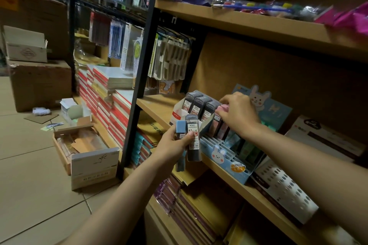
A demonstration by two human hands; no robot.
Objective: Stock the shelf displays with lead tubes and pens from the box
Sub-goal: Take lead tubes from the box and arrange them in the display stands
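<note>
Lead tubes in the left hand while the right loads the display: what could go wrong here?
The left hand holds several lead tubes in a loose fan, so the blue-capped tube might slip out. The right hand, pressing a pink-capped tube into the bunny display, could nudge the neighbouring lead box.

One head-worn wide-angle camera looked forward and down, close on the wooden shelf (229, 167) toward 2 o'clock, tiled floor (29, 175) toward 8 o'clock.

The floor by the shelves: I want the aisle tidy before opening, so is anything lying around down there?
Yes. A crumpled white scrap, a flat cardboard piece and small paper labels lie loose on the tiles, beside open cartons left on the floor.
</note>
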